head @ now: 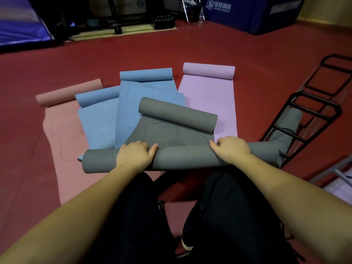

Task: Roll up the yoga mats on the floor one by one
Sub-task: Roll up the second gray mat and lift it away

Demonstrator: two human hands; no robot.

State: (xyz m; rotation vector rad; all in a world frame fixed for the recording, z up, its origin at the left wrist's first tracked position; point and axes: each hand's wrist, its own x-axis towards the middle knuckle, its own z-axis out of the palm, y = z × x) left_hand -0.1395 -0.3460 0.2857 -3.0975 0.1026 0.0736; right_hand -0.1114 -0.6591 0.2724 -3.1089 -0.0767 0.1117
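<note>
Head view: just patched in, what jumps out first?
Both hands, left hand and right hand, grip the near roll of a grey mat at centre. Behind it fan blue mats, a lilac mat and a pink mat, their far ends curled.

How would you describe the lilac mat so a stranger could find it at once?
Start at the black metal rack lying on the red floor. Just left of it lies the lilac mat, rightmost in the fan of mats. It is the only lilac one; its neighbours are blue and grey.

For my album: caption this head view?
Both hands roll a grey rubbery yoga mat on the red floor.
</note>
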